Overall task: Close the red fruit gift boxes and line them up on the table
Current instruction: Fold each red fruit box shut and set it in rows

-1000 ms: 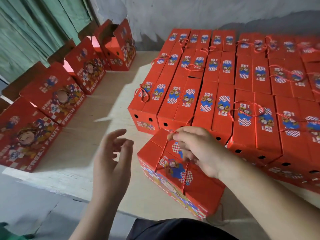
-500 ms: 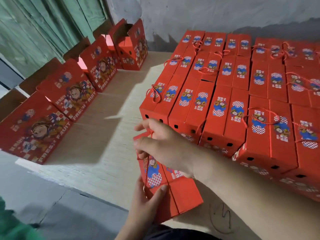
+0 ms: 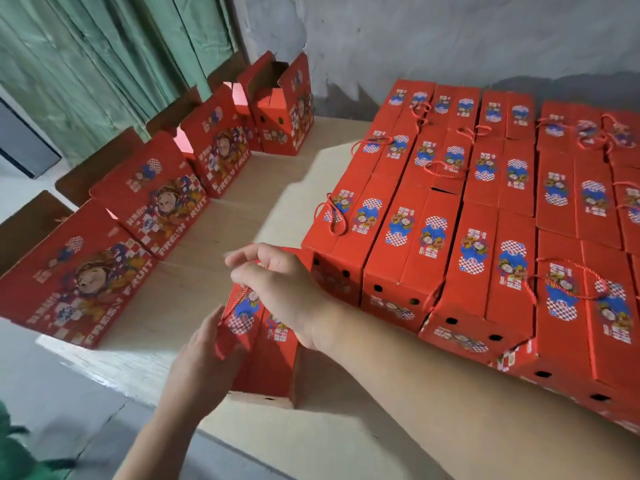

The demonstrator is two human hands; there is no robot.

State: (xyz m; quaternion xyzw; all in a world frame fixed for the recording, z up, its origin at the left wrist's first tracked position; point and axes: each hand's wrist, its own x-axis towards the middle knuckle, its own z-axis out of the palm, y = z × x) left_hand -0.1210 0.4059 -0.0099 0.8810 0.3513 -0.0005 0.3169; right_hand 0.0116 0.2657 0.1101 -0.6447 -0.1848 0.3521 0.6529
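The box (image 3: 263, 344) has been turned square to the closed rows (image 3: 485, 237) at 2 o'clock; its cord (image 3: 232, 303) is pinched by the right hand (image 3: 280, 289), its side gripped by the left hand (image 3: 204, 362).

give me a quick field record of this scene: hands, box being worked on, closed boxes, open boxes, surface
right hand: pinches the red cord handle above the box
left hand: grips the near left side of the same box
box in hand: red fruit gift box at the table's near edge, top flaps closed
closed boxes: packed in rows on the right, tops up
open boxes: row along the left edge, flaps up
table: pale wood
backdrop: green curtain, grey wall
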